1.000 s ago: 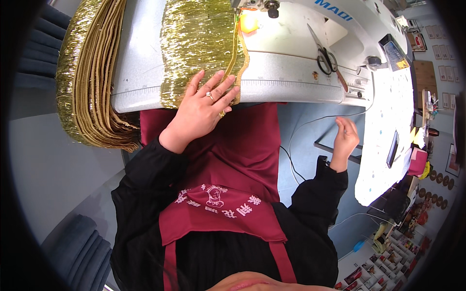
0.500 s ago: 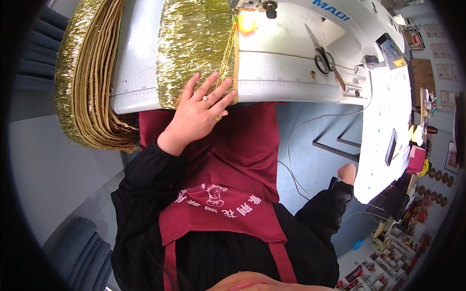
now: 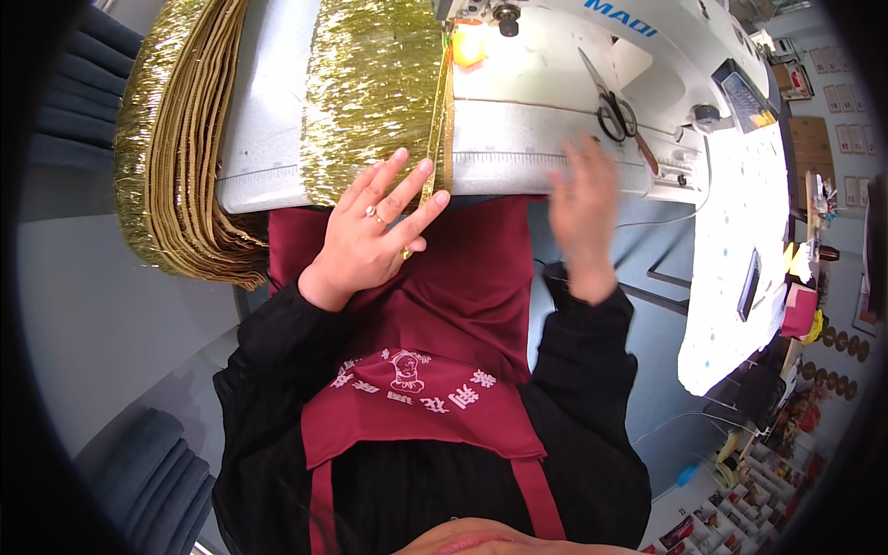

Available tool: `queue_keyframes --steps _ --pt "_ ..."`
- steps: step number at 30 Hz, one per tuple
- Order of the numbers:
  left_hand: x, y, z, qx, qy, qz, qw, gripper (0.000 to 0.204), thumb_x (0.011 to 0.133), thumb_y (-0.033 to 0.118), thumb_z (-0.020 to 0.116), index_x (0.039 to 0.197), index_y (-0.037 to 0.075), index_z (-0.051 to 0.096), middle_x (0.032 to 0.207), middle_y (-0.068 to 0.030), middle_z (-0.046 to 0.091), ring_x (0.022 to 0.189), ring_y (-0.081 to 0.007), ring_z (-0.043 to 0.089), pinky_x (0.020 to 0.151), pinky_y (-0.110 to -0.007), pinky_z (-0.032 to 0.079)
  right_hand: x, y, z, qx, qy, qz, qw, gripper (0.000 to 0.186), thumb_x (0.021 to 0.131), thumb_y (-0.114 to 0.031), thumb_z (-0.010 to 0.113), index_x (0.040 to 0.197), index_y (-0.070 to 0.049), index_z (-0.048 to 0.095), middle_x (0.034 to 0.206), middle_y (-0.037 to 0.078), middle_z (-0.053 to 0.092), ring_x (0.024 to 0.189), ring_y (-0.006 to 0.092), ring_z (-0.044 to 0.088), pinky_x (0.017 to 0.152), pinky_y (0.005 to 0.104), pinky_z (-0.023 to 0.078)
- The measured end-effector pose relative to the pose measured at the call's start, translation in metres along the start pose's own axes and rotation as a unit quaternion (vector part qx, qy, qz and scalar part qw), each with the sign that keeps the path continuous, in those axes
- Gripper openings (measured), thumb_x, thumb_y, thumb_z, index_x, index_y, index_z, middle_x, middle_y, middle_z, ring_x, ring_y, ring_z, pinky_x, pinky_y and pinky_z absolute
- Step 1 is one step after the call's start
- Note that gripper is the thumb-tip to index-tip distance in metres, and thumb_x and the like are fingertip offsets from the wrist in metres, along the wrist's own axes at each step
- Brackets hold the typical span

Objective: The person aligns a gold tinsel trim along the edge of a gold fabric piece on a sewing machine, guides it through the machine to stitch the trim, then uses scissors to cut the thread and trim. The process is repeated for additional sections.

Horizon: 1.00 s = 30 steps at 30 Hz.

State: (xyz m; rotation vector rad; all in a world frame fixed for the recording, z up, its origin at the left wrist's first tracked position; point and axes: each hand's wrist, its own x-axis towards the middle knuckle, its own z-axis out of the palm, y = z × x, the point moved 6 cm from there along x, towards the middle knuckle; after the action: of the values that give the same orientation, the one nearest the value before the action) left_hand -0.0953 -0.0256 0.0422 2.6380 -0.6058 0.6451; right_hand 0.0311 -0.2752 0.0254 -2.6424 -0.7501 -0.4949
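Seeing folded gold fringe (image 3: 190, 139) bunching along the bench's (image 3: 268, 139) left edge. Spreading the left hand (image 3: 363, 233), seemingly empty, over the end of a gold strip (image 3: 370, 92) at the front edge. Stretching out the blurred right hand (image 3: 585, 217), also seemingly empty, near scissors (image 3: 614, 118) lying toward the front right corner.

On my feed the fringe (image 3: 370, 102) looks like glossy metallic foil, its strands rough and glittering, while the folded stack's edge bands (image 3: 190, 139) look like duller woven cloth. I read the bench (image 3: 527, 139) as smooth and pale, and the sewing machine's arm (image 3: 684, 55) as glossy painted casing. The scissors (image 3: 606, 120) show metal blades and dark, plastic-looking handles. I see smooth burgundy cloth in the apron (image 3: 416, 287), black cloth in the sleeves (image 3: 592, 342), shiny metal in the ring (image 3: 372, 212).
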Motion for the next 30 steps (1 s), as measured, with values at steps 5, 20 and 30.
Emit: queue_keyframes --steps 5,20,30 --pt "0.001 0.006 -0.021 -0.049 0.076 -0.002 0.996 0.043 0.109 0.039 0.049 0.139 0.015 0.067 0.147 -0.0158 0.062 0.139 -0.0372 0.057 0.111 -0.049 0.048 0.044 -0.094 0.071 0.001 -0.086 0.014 0.996 0.086 0.099 -0.051 0.063 0.158 0.006 0.038 0.168 0.023 0.033 0.159 0.0345 0.026 0.128 0.0583 0.014" --pt "0.001 0.006 -0.025 -0.077 0.076 -0.012 0.994 0.046 0.111 0.037 0.045 0.136 0.007 0.068 0.142 -0.0192 0.065 0.134 -0.0387 0.061 0.108 -0.047 0.049 -0.048 -0.187 0.091 0.428 -0.146 -0.364 0.814 0.028 0.094 -0.021 0.06 0.119 -0.009 0.065 0.122 0.006 0.066 0.117 0.0233 0.062 0.098 0.0343 0.05" --pt "0.004 0.002 -0.035 -0.098 0.097 -0.014 0.99 0.042 0.111 0.03 0.047 0.137 0.003 0.066 0.143 -0.0206 0.064 0.135 -0.0414 0.06 0.107 -0.05 0.05 -0.028 -0.068 0.058 -0.005 0.075 -0.248 0.966 0.037 0.1 -0.021 0.058 0.138 -0.022 0.06 0.148 0.003 0.059 0.14 0.0201 0.053 0.121 0.0471 0.033"
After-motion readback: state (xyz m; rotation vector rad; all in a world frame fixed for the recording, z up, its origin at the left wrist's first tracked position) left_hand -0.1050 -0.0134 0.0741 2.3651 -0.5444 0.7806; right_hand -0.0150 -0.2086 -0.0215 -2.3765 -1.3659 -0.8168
